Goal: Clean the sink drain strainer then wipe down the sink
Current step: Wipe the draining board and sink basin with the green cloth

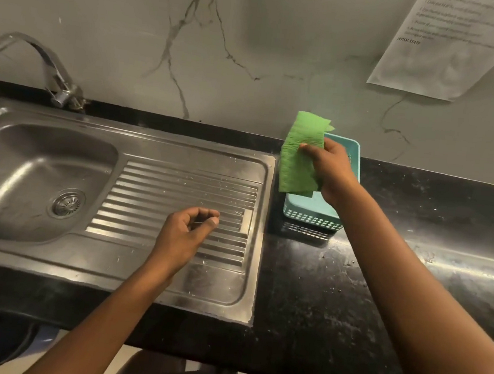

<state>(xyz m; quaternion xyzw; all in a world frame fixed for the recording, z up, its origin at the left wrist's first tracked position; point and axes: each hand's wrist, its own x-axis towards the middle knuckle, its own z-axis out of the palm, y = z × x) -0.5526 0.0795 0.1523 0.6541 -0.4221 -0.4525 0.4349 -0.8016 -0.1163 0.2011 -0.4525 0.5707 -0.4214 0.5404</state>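
1. Where the counter (319,301) meets the left edge of the view, the tap (39,58) arches over the sink (44,135), and the strainer (66,203) sits seated in the drain at the bowl's bottom, with bare steel all round it.
2. Right of the bowl, the ribbed drainboard (185,186) runs to the sink's raised right rim.
3. Over those ribs hovers the left hand (186,229), forearm reaching up from the near edge, fingers curled loosely inward with thumb near forefinger, holding nothing that can be made out.
4. Just beyond the rim, the right hand (330,168) pinches a green cloth (301,156) upright above a teal basket (319,212).
5. Farther right the dark counter lies open.
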